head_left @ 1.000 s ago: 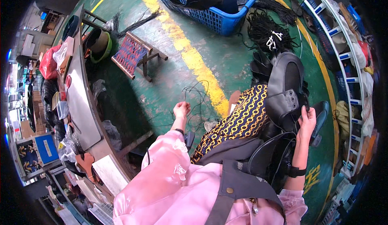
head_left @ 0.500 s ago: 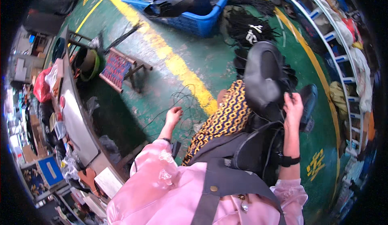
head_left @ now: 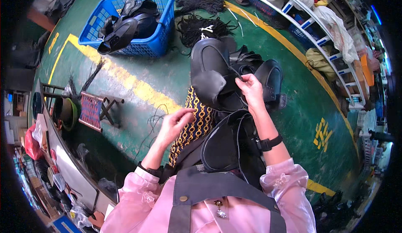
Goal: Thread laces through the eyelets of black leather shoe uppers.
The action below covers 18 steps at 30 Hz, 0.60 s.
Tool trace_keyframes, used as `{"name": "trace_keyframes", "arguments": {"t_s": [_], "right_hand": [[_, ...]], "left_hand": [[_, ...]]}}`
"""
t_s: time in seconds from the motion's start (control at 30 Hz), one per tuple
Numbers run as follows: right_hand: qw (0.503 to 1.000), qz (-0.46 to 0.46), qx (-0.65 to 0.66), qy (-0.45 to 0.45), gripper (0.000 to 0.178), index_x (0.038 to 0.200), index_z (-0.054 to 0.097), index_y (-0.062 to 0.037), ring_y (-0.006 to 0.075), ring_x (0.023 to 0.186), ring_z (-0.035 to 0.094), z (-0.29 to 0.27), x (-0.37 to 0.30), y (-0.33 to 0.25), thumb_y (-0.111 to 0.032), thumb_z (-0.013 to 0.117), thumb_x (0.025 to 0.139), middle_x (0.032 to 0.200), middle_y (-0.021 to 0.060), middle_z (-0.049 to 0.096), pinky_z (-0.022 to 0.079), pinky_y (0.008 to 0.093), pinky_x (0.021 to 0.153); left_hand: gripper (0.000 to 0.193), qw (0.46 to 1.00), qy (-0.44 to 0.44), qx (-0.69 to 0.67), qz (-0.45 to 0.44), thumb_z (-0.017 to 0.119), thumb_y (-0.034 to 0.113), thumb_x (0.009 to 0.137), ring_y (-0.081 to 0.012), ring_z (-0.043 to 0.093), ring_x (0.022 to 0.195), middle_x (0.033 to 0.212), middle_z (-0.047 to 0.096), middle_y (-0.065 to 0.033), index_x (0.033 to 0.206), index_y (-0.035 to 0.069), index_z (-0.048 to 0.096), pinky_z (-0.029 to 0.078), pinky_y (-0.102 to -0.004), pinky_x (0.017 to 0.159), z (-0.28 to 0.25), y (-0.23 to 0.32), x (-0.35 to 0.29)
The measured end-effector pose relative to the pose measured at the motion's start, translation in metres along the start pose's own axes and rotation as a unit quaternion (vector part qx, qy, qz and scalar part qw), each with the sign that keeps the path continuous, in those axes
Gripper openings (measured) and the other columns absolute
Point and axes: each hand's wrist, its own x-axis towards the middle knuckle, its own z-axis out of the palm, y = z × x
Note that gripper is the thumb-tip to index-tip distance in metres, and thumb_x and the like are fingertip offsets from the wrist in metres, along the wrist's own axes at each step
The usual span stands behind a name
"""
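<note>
A black leather shoe [head_left: 211, 57] lies over my knees with its toe pointing away and its loose tongue flap [head_left: 208, 84] turned up. At the shoe's right edge, my right hand [head_left: 251, 91] pinches dark material by the opening; it looks like the shoe's upper, though the fingers partly hide it. To the left, above my patterned trouser leg [head_left: 200, 120], my left hand [head_left: 176, 123] is raised with thumb and fingers pinched together. Whatever it may hold is too fine to make out. Thin black thread [head_left: 154, 118] loops beside that hand. Another black shoe [head_left: 269, 80] sits just right of my right hand.
A blue plastic basket [head_left: 144, 48] with several black shoes stands ahead on the left. Bundled black laces [head_left: 205, 28] lie on the floor beyond my knees. A folding stool [head_left: 94, 109] and a workbench [head_left: 69, 157] are at left; a white-framed rack [head_left: 305, 28] curves along the right.
My left hand has come up and inward toward the shoe, its fingers now pinched. My right hand still grips the shoe's edge. The view has swung right, and the shoe appears turned and lower.
</note>
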Motion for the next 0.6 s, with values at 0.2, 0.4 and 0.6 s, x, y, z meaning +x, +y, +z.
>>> {"name": "trace_keyframes", "arguments": {"t_s": [0.2, 0.4, 0.6], "right_hand": [[0.994, -0.017, 0.045, -0.095, 0.028, 0.112, 0.057, -0.0023, 0.0135, 0.105, 0.058, -0.028, -0.013, -0.032, -0.012, 0.066, 0.087, 0.111, 0.0069, 0.062, 0.046, 0.0266, 0.088], [0.99, -0.043, -0.023, -0.132, 0.026, 0.112, 0.056, -0.0024, 0.0165, 0.098, 0.061, -0.08, -0.067, -0.054, -0.02, 0.058, 0.093, 0.104, 0.0075, 0.062, 0.05, 0.0291, 0.084], [0.934, 0.041, -0.187, -0.301, 0.053, 0.134, 0.044, -0.0009, 0.0214, 0.104, 0.059, -0.11, -0.141, -0.063, -0.013, 0.064, 0.086, 0.113, 0.0111, 0.062, 0.046, 0.0322, 0.091]], "left_hand": [[0.05, 0.978, -0.205, 0.003, 0.041, 0.063, 0.02, 0.09, -0.0061, 0.049, 0.074, 0.091, 0.055, -0.0003, 0.135, 0.005, 0.047, 0.044, -0.0219, 0.068, 0.056, 0.035, -0.005], [0.048, 0.966, -0.219, -0.13, -0.046, 0.049, 0.008, 0.094, -0.0118, 0.045, 0.118, 0.131, 0.051, -0.0051, 0.139, 0.0, 0.038, 0.034, -0.0259, 0.102, 0.065, 0.045, -0.006], [0.048, 0.939, -0.285, -0.184, -0.052, 0.047, 0.019, 0.098, -0.017, 0.052, 0.115, 0.125, 0.052, -0.0086, 0.142, 0.003, 0.035, 0.041, -0.0306, 0.099, 0.095, 0.076, 0.017]]}}
